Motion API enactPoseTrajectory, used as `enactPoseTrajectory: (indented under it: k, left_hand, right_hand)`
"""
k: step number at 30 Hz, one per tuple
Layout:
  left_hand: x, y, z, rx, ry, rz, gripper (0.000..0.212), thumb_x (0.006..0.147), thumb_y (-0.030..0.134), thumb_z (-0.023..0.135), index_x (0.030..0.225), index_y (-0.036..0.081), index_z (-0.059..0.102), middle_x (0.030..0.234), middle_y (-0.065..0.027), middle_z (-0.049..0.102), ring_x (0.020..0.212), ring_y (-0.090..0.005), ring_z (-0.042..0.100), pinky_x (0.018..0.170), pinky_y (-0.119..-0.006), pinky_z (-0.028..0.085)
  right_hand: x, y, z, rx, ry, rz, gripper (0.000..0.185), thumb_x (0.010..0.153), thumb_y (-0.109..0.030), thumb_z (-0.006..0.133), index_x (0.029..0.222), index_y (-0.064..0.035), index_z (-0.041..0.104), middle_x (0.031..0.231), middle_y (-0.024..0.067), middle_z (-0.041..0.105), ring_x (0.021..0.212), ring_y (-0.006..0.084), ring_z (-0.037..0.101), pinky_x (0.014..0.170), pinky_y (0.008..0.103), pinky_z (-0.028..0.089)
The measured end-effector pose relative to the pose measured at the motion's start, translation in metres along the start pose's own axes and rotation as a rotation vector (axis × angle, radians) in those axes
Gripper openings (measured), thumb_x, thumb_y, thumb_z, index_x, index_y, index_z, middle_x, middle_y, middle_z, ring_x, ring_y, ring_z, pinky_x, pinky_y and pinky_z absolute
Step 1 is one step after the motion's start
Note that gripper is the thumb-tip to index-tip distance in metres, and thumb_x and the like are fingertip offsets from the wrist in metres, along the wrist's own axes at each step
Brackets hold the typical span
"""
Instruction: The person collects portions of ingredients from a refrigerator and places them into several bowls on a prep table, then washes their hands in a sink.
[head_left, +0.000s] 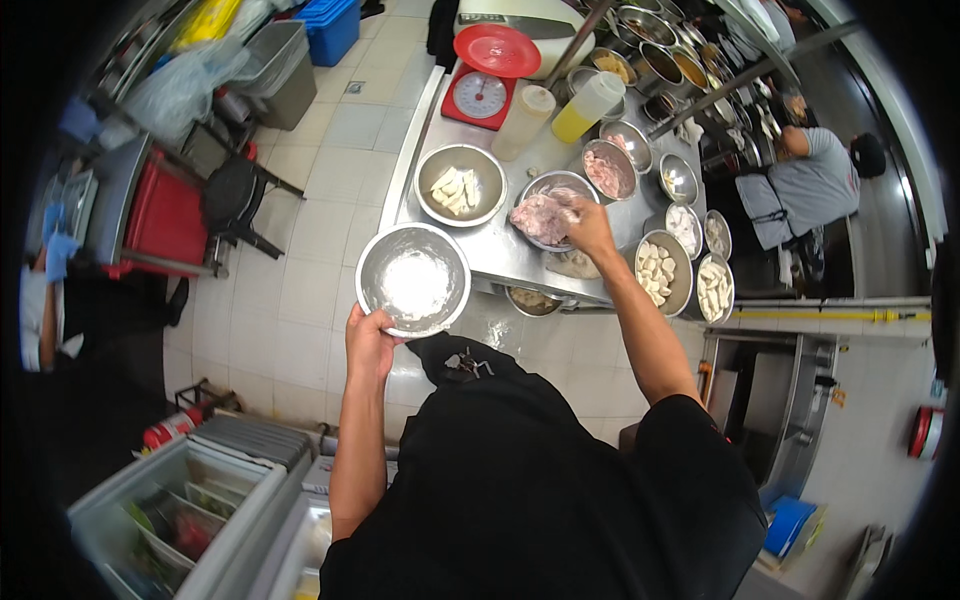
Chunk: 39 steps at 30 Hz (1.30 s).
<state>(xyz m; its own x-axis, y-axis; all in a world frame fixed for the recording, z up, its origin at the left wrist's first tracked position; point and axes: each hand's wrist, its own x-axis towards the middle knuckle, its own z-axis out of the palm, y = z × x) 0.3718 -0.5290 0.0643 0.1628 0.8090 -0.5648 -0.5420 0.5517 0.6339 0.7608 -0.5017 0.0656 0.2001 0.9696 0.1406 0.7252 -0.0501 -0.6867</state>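
Note:
My left hand (373, 334) grips the near rim of a stainless steel bowl (360, 281), its thumb on the edge; pale residue is smeared inside. My right hand (591, 226) reaches over a second steel bowl (587, 184) and has hold of pale pink raw meat (537, 219), which overlaps that bowl's left rim. Blur and the hand hide the fingertips. Left of the meat stands a steel bowl (421, 196) with whitish cut pieces (454, 190). A clear plastic bag (573, 264) lies at the table edge, just below the meat bowl.
On the steel table (491, 251) are a red dial scale (480, 94), two squeeze bottles (589, 106) and a bowl of pink meat (608, 171). Bowls of white pieces (655, 274) stand at right. A co-worker (810, 176) is beyond. An open chest freezer (180, 517) is lower left.

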Motion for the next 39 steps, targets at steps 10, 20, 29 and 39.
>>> enactPoseTrajectory:
  k: [10,20,29,39]
  left_hand:
    - [0.085,0.109,0.031,0.323,-0.146,-0.068,0.047,0.066,-0.004,0.044,0.113,-0.001,0.045,0.102,-0.0164,0.057,0.082,-0.028,0.064,0.063,-0.046,0.059]
    - [0.166,0.148,0.09,0.427,-0.329,-0.188,0.045,0.067,-0.006,0.046,0.112,-0.002,0.045,0.1,-0.0172,0.058,0.08,-0.03,0.065,0.064,-0.048,0.059]
    - [0.283,0.221,0.083,0.563,-0.224,0.292,0.016,0.089,0.005,0.057,0.103,-0.003,0.056,0.095,-0.0073,0.062,0.077,-0.0097,0.06,0.068,-0.025,0.051]
    - [0.443,0.367,0.104,1.142,-0.369,0.811,0.032,0.07,0.003,0.066,0.059,-0.003,0.037,0.117,-0.0317,0.051,0.106,-0.0368,0.054,0.082,-0.033,0.043]
  right_hand:
    - [-0.024,0.029,0.024,-0.32,0.487,0.589,0.04,0.071,-0.012,0.066,0.105,0.009,0.057,0.086,0.0284,0.064,0.086,0.0408,0.063,0.074,0.0423,0.05]
    - [0.013,-0.05,0.039,0.907,0.429,0.868,0.009,0.081,-0.008,0.055,0.083,0.0007,0.059,0.062,0.0042,0.057,0.043,0.0116,0.049,0.033,0.0252,0.033]
    - [0.162,-0.151,0.15,0.659,0.461,0.811,0.012,0.082,-0.004,0.052,0.089,0.0017,0.06,0.066,0.0052,0.059,0.044,0.009,0.047,0.035,0.0252,0.033]
    - [0.358,-0.237,0.28,0.389,0.514,0.541,0.024,0.076,-0.006,0.061,0.098,0.0046,0.059,0.088,0.0216,0.066,0.085,0.0296,0.066,0.075,0.0361,0.049]
